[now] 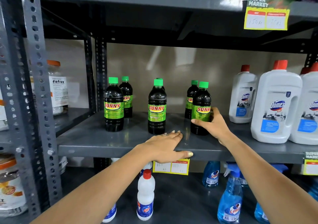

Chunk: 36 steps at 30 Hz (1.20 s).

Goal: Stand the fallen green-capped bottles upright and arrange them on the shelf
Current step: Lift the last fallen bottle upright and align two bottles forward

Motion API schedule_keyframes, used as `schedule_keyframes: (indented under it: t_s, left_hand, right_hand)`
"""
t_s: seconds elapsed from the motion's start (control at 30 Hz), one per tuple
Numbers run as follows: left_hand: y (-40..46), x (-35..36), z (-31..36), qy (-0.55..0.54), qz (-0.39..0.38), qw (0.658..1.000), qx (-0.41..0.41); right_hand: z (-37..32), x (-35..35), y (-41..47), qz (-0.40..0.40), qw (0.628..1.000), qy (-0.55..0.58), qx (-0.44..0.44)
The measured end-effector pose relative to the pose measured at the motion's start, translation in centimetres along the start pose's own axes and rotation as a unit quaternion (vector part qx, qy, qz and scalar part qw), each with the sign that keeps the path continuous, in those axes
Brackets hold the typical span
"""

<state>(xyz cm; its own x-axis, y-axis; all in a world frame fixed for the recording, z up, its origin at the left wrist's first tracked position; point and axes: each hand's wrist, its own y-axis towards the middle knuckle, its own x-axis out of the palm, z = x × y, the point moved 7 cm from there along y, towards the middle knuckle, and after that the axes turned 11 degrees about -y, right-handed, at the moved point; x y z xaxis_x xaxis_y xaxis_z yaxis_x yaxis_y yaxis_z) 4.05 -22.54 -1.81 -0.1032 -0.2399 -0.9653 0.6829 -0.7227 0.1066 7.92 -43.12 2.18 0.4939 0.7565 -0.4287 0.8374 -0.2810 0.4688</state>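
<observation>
Several dark bottles with green caps and green "SUNNY" labels stand upright on the grey metal shelf (106,142), in three front-and-back pairs. The left pair's front bottle (113,105) hides part of the one behind it (127,96). The middle front bottle (157,106) covers nearly all of its partner. My right hand (212,124) is wrapped around the lower body of the right front bottle (202,103), which stands on the shelf. My left hand (167,146) lies flat, fingers spread, on the shelf's front edge and holds nothing.
Big white Domex jugs (275,106) with red caps crowd the shelf's right side. A grey upright post (34,86) bounds the left. On the shelf below stand a white red-capped bottle (146,194) and blue spray bottles (230,198). Yellow price tags (171,167) hang from shelf edges.
</observation>
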Motion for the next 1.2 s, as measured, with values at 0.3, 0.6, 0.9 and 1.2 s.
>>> schedule_keyframes:
  t_s: [0.3, 0.6, 0.9, 1.2]
  left_hand:
    - [0.1, 0.0, -0.1, 0.000, 0.004, 1.000, 0.003]
    - [-2.7, -4.6, -1.3, -0.304, 0.328, 0.894, 0.045]
    - [-1.6, -5.5, -7.2, -0.419, 0.374, 0.801, -0.206]
    - [-1.5, -4.9, -6.0, -0.308, 0.361, 0.858, -0.195]
  right_hand:
    - [-1.1, -0.3, -0.9, 0.015, 0.998, -0.059, -0.011]
    - [-0.5, 0.1, -1.1, 0.021, 0.994, -0.107, 0.028]
    - [-0.7, -0.5, -1.6, 0.016, 0.992, -0.116, 0.039]
    - [-0.9, -1.2, -3.2, 0.021, 0.989, -0.147, 0.025]
